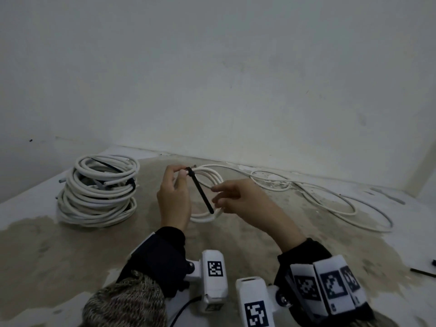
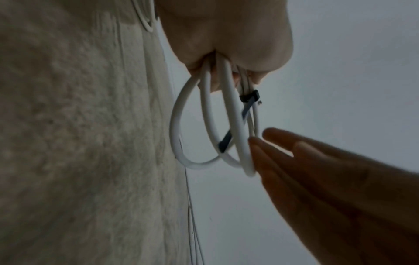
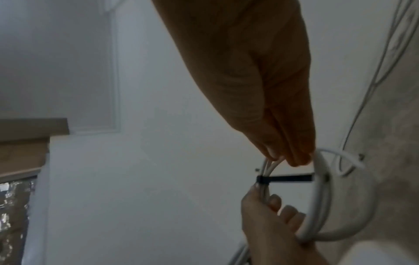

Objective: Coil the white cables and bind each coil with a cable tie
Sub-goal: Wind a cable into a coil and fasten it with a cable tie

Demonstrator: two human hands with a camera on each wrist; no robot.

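Observation:
My left hand point(image 1: 180, 172) holds a small coil of white cable point(image 1: 212, 175) upright above the floor, pinching its top strands between thumb and fingers. A black cable tie point(image 1: 200, 192) is cinched round the bundle just beside that pinch, and its long tail slants down across the loops. My right hand point(image 1: 215, 194) has straight fingers whose tips touch the coil's right side and hold nothing. The left wrist view shows the tie's head point(image 2: 249, 97) on the strands point(image 2: 229, 86). In the right wrist view the tie's tail point(image 3: 288, 178) sticks out sideways across the coil point(image 3: 322, 197).
A stack of bound white cable coils point(image 1: 99, 185) sits on the floor to the left. A loose white cable point(image 1: 330, 197) sprawls along the wall to the right. Spare black cable ties point(image 1: 422, 272) lie at the far right edge. A wall rises close behind.

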